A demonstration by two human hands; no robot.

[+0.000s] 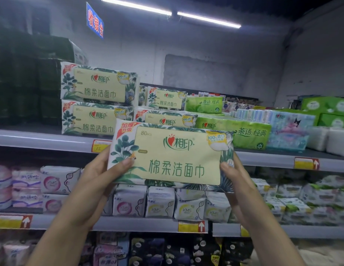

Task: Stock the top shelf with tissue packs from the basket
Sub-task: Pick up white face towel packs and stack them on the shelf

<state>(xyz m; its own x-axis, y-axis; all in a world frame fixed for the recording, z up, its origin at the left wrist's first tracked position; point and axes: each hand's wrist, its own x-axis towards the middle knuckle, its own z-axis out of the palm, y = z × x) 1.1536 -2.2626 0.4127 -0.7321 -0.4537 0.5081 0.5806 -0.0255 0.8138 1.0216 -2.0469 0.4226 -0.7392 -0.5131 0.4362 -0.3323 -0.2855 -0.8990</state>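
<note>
A beige tissue pack [173, 156] with green leaf print and green lettering is held up in front of the top shelf [42, 140]. My left hand [102, 175] grips its left end, thumb on the front. My right hand [236, 175] grips its right end the same way. Two like packs [98, 100] stand stacked on the top shelf at the left. Another pack [165, 120] lies just behind the held one, and one more [167, 98] stands further back. The basket is out of view.
Green tissue packs [234, 131], a pale blue multipack [288, 129] and white rolls [328, 139] fill the top shelf's right side. Dark green packs [29, 81] are piled at the far left. Lower shelves hold sanitary pad packs [159, 202]. Yellow price tags [305, 163] line the shelf edges.
</note>
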